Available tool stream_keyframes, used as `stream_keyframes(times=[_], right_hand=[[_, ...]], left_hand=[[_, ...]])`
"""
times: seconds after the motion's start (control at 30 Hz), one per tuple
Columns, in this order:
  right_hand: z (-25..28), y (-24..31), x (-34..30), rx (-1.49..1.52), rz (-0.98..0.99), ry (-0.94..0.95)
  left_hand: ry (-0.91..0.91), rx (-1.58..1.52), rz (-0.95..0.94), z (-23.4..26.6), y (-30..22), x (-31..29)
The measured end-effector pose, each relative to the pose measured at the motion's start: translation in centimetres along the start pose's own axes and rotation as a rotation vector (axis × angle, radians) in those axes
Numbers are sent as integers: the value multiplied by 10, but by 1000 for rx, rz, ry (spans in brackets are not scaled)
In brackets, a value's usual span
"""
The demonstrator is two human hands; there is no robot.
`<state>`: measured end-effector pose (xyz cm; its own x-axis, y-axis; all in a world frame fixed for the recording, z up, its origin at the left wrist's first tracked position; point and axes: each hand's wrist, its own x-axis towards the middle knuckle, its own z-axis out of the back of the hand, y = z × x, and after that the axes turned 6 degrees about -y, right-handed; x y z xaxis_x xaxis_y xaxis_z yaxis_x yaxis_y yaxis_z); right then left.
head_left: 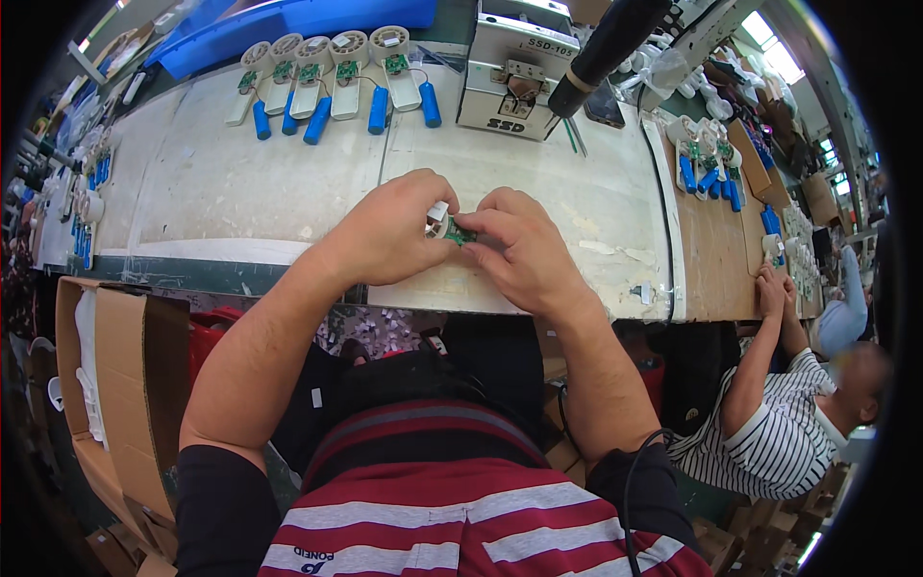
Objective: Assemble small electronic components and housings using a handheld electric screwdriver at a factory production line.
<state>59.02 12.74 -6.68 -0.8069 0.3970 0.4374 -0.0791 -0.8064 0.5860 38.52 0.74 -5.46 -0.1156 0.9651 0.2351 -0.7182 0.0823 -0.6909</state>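
Close to the table's near edge, my left hand [389,231] is closed around a small white fan housing [437,227] with a round, spoked head. The fingers of my right hand [529,248] pinch at a green circuit board [460,234] set against that housing. Both hands meet over the piece, so most of it is hidden, its handle end included. Beyond them, several similar white fan housings [348,75] lie in a row, each with a green board and a wired blue battery cell [378,111].
A pale metal box-shaped machine [500,91] stands at the back, with a dark cylindrical tool [596,62] slanting in beside it. A phone [604,106] lies near. Behind the row is a blue bin [288,37]. To the right, a co-worker's hands [772,288] hold another fan housing.
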Motion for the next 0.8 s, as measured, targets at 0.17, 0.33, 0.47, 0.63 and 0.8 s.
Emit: stream_keyframes(times=[0.17, 0.33, 0.47, 0.63, 0.8], right_hand=[[1, -4, 3, 82, -100, 15], [-5, -8, -10, 176, -138, -101], [-5, -8, -9, 169, -159, -93], [-3, -9, -9, 169, -153, -70], [-1, -8, -7, 226, -219, -53]], left_hand=[[-88, -10, -93, -6, 3, -5], [-17, 51, -142, 0, -1, 0], [27, 76, -122, 4, -5, 3], [61, 73, -101, 5, -6, 4], [53, 74, -90, 4, -5, 4]])
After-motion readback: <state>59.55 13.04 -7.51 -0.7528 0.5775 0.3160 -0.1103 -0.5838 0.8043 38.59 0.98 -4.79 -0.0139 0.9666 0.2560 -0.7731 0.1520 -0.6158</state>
